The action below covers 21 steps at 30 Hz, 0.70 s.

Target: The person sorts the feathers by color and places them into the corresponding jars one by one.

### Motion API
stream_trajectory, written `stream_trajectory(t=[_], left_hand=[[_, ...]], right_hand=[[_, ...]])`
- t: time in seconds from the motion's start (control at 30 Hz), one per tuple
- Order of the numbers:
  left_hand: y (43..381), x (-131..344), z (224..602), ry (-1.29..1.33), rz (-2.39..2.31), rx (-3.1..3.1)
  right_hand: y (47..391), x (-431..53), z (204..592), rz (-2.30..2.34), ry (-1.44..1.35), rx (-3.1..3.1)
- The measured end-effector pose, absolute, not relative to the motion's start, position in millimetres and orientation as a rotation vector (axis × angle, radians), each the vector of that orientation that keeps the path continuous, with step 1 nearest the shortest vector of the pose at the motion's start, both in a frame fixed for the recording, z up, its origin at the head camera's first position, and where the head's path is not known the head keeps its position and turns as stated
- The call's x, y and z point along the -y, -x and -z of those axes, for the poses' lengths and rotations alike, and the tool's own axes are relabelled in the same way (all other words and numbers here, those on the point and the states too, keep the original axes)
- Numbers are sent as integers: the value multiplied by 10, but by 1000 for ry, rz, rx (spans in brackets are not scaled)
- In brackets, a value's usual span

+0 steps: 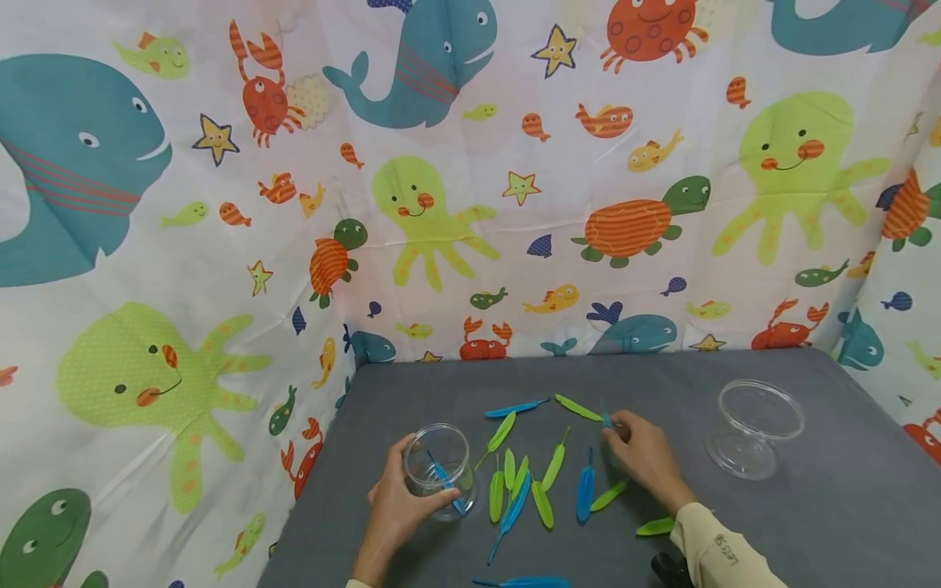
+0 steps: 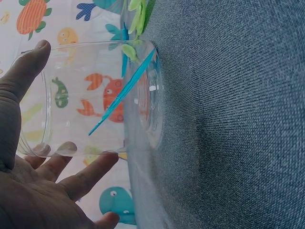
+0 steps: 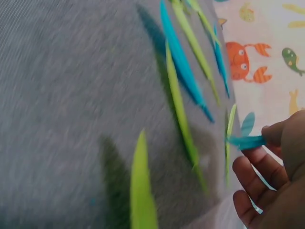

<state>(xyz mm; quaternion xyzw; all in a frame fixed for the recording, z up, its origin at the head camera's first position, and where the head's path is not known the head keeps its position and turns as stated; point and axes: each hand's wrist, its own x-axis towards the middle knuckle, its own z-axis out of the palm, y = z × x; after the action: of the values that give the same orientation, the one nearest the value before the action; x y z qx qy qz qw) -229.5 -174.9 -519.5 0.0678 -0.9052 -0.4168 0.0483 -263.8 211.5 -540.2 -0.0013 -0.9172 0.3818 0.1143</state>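
Observation:
My left hand (image 1: 403,500) grips a clear round jar (image 1: 439,429) standing on the grey table, thumb on one side and fingers on the other. One blue feather (image 2: 125,93) leans inside that jar. Farther right, my right hand (image 1: 647,457) pinches another blue feather (image 3: 248,142) between thumb and fingers, above the table. Between the hands lie several green feathers, one a green feather (image 1: 542,504), and several blue ones, such as a blue feather (image 1: 585,494). A green feather (image 1: 577,407) lies just beyond the right fingertips.
On the right stands a clear footed bowl (image 1: 742,474). A green feather (image 1: 655,527) lies by the right sleeve, near a dark object (image 1: 671,569). Another blue feather (image 1: 525,582) is at the front edge of view. A printed sea-animal curtain (image 1: 515,318) borders the table.

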Motion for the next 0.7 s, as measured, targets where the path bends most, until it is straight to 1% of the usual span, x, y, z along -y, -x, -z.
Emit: stream_trajectory(t=[0.3, 0.53, 0.7], left_hand=[[2297, 1750, 5195, -189, 1283, 2753], [2299, 1749, 5209, -183, 1289, 2748], [2294, 1752, 5205, -184, 1295, 2746]], right_hand=[[2693, -1887, 5195, -1303, -91, 2595], [2723, -1653, 5005, -1419, -262, 2492], [2705, -1463, 4844, -1530, -329, 2457]])
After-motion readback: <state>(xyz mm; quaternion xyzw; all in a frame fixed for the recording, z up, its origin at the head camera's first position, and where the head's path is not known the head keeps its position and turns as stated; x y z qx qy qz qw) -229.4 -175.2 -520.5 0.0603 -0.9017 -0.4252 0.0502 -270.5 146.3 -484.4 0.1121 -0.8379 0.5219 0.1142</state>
